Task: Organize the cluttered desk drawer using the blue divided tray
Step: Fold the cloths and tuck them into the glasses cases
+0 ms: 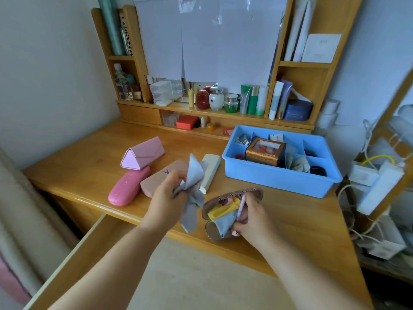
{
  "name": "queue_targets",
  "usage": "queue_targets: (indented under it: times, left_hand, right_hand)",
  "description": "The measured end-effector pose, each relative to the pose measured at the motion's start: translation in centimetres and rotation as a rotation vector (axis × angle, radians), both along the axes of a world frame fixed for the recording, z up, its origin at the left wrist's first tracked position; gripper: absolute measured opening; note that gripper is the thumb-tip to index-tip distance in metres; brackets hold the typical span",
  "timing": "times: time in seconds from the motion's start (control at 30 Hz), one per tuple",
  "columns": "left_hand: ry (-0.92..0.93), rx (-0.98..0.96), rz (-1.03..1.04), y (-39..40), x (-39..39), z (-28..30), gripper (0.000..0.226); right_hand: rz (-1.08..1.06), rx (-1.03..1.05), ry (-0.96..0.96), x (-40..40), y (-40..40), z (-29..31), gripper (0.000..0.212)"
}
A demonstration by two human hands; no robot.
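Desk drawer [73,262], lower left of frame: pulled open, only its wooden side and front showing, contents out of sight.

Blue divided tray [277,175], right of centre on the desk [89,166]: already partly filled. Holds a brown windowed box [265,152], crumpled cloths and small dark items in separate compartments. Gold lettering on the box is too small to read.

Left hand [166,198], centre: fingers curled round a bunched grey cloth [193,189], lifted off the desk, probably to sort it apart.

Right hand [247,217], just right of it: pinches another grey cloth at the mouth of an open brown glasses case [232,202], which also shows a yellow cloth [220,212]; seemingly emptying the case.

Four closed cases, left of centre, set aside in a group: pink triangular case [143,155], pink hard case [128,186], dusty-pink case [156,180] with a small blue emblem, unreadable, and cream case [211,171].
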State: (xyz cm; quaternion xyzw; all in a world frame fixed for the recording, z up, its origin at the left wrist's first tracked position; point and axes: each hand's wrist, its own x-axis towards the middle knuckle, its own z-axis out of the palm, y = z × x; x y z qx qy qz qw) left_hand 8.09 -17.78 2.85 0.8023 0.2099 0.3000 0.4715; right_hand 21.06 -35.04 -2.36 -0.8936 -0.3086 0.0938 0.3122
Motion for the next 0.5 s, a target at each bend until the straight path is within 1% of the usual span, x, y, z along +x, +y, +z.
queue_targets:
  times: [0.03, 0.1, 0.17, 0.2, 0.27, 0.3, 0.37, 0.43, 0.5]
  left_hand:
    - [0.003, 0.021, -0.038, -0.7, 0.0, -0.3, 0.042]
    - [0.065, 0.034, -0.046, -1.3, 0.2, -1.4, 0.047]
    - [0.191, 0.109, -0.039, -1.0, 0.9, -2.4, 0.04]
    - [0.274, 0.159, -0.067, -0.8, 1.3, -2.9, 0.035]
    - [0.418, 0.264, -0.14, -0.7, 1.7, -3.7, 0.028]
    - [0.44, 0.302, -0.149, -0.8, 1.8, -4.0, 0.024]
    - [0.405, 0.331, -0.101, -0.8, 1.8, -3.9, 0.018]
    - [0.342, 0.314, -0.048, -0.4, 1.7, -3.4, 0.018]
    - [0.33, 0.319, -0.024, 0.1, 1.4, -3.1, 0.021]
  right_hand:
    - [0.007, -0.005, -0.002, 0.2, 0.4, 0.0, 0.059]
    - [0.069, -0.016, -0.049, 0.4, 1.1, -0.4, 0.049]
    - [0.143, -0.021, -0.07, 0.5, 1.3, -0.9, 0.047]
    - [0.163, -0.014, -0.049, 0.7, 1.2, -1.0, 0.046]
    - [0.16, 0.018, 0.032, 1.0, 1.1, -1.0, 0.033]
    - [0.142, 0.059, 0.076, 1.1, 1.0, -0.9, 0.026]
    - [0.093, 0.19, 0.18, 0.9, 0.6, -0.5, 0.025]
    - [0.061, 0.331, 0.312, 0.3, -0.1, 0.1, 0.019]
    - [0.016, 0.489, 0.467, -0.3, -1.0, 0.9, 0.021]
